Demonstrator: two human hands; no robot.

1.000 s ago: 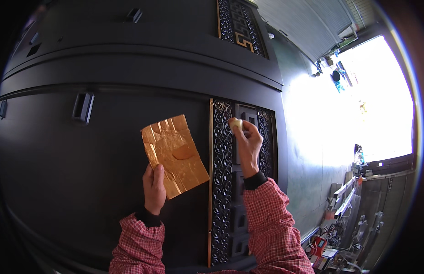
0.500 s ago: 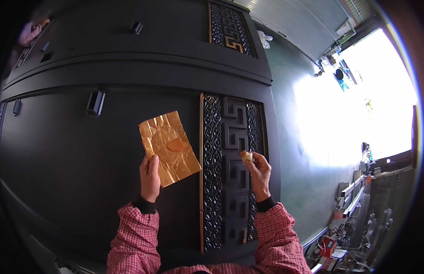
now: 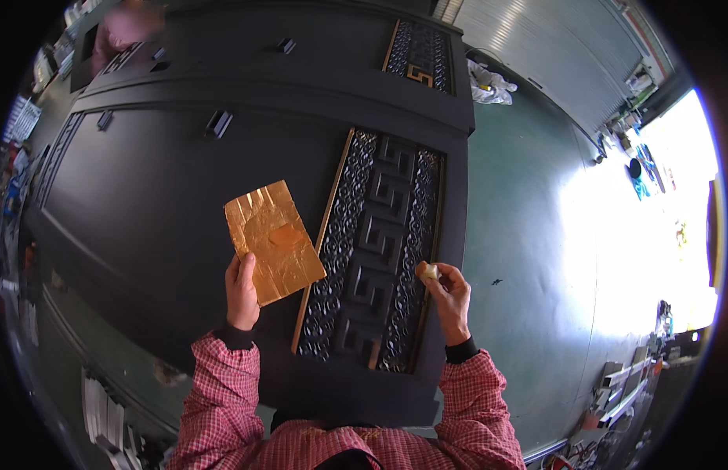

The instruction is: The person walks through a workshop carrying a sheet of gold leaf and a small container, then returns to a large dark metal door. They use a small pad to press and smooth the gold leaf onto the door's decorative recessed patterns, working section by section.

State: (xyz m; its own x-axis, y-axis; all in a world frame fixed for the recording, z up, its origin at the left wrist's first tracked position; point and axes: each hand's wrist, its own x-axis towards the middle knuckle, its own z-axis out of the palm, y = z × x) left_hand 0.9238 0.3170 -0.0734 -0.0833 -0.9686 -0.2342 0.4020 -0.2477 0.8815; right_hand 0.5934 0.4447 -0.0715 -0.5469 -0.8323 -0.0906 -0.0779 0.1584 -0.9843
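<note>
While 2 hands (image 3: 242, 296) (image 3: 452, 301) hover, they grip 1 golden board (image 3: 271, 261) and 1 wad (image 3: 430, 272).

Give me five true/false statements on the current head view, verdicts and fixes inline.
1. The left hand holds a gold sheet. True.
2. Only one hand holds something. False: the right hand pinches a small pale wad, brownish at one end.
3. A carved strip lies to the right of the gold sheet in the picture. True.
4. The gold sheet's face bears no mark of another colour. False: it has an orange-brown patch.
5. The sleeves are plain blue. False: the sleeves are red checked, with dark cuffs.
</note>
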